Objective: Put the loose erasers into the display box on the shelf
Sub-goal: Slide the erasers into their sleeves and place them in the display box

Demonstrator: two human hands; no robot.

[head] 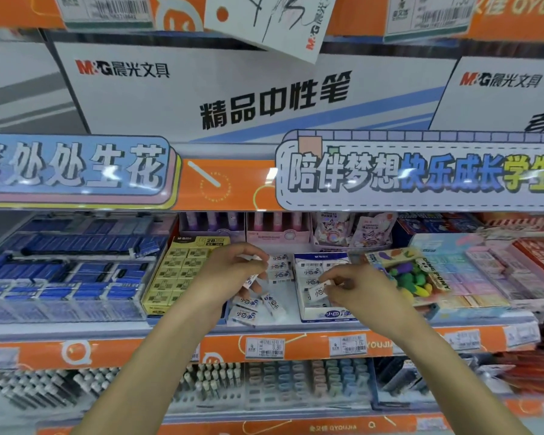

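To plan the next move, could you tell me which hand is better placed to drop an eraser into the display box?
The right hand: it already pinches an eraser directly over the display box. The left hand holds erasers further left, above the loose erasers.

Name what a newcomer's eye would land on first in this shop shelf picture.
Two bare hands meet mid-shelf: the right hand holds a white eraser over the white display box, the left hand grips more. Loose erasers lie between. A big white sign looms above.

Both hands (233,271) (349,285) gripping white erasers (316,291)
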